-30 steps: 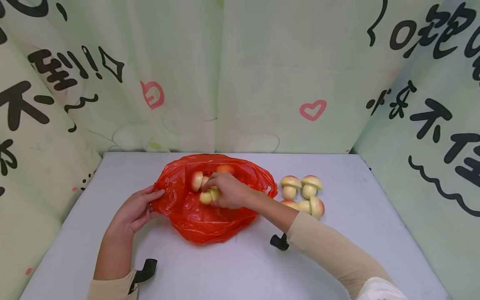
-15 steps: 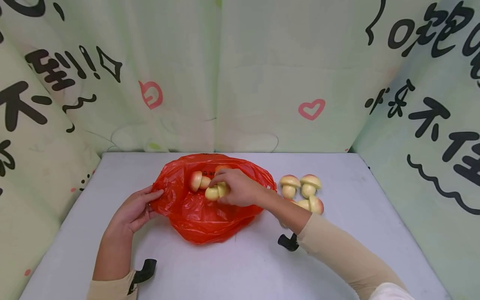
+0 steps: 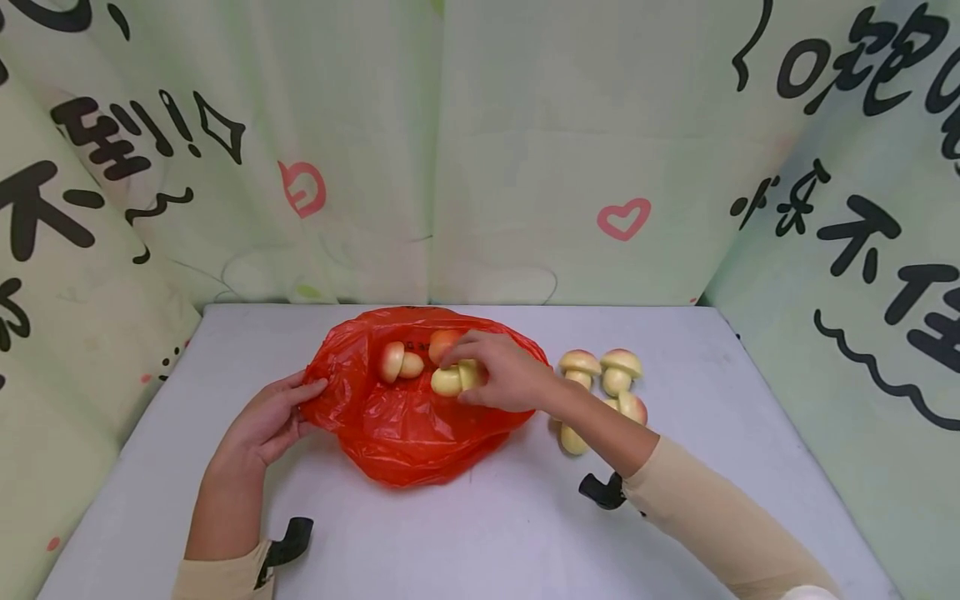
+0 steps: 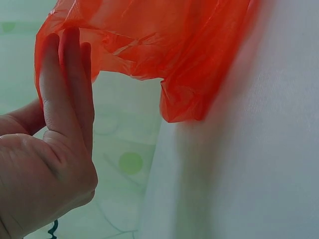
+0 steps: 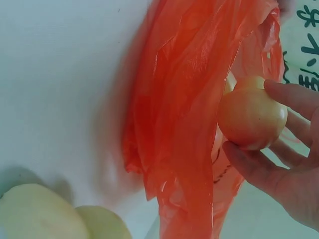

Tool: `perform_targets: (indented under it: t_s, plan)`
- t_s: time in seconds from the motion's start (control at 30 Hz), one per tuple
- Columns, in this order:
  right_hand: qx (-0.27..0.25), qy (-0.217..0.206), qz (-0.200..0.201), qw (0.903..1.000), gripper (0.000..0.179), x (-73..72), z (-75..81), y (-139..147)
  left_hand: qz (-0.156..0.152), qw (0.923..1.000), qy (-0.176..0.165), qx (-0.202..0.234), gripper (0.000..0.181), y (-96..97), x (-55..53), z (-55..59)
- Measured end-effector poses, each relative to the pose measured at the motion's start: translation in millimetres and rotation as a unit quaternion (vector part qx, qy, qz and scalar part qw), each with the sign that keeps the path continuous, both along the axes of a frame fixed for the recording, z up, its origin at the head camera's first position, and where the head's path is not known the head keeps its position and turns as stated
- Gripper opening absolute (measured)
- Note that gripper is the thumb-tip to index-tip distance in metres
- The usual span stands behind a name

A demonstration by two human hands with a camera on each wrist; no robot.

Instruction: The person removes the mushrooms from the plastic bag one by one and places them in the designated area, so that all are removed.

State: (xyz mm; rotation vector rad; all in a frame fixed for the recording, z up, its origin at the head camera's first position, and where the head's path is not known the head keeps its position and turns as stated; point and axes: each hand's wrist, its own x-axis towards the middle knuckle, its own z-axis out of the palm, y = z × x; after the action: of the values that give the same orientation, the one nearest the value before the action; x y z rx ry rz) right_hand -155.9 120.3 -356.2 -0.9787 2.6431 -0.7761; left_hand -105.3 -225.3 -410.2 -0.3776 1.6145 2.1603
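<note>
Pinching a toy mushroom (image 3: 454, 380) between thumb and fingers, the right hand (image 3: 510, 372) holds it over the mouth of a red plastic bag (image 3: 420, 454), its stem pointing left in the head view. The left hand (image 3: 272, 418) grips the bag's left rim, thumb on the near side and extended fingers behind the film. Inside the bag, a second mushroom (image 3: 399, 363) lies on its side, and a third mushroom (image 3: 442, 343) sits partly hidden behind the right hand. On the white table (image 3: 390, 542), to the right of the bag, more mushrooms (image 3: 620, 372) are grouped close together, some partly covered by the right forearm. A pale printed curtain (image 3: 517, 150) hangs behind.
</note>
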Motion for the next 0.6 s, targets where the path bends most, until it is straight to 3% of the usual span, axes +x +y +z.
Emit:
perform_targets:
  t_s: [0.3,0.6]
  plan:
    - [-0.020,0.028,0.006,0.9994,0.039,8.0,6.4,18.8,-0.002,1.0000,0.000,0.004,0.071,-0.1,0.1,1.4]
    - [-0.035,0.002,-0.024,0.9991,0.039,21.1,17.1,40.4,0.001,1.0000,0.000,0.007,0.070,-0.1,1.4,4.8]
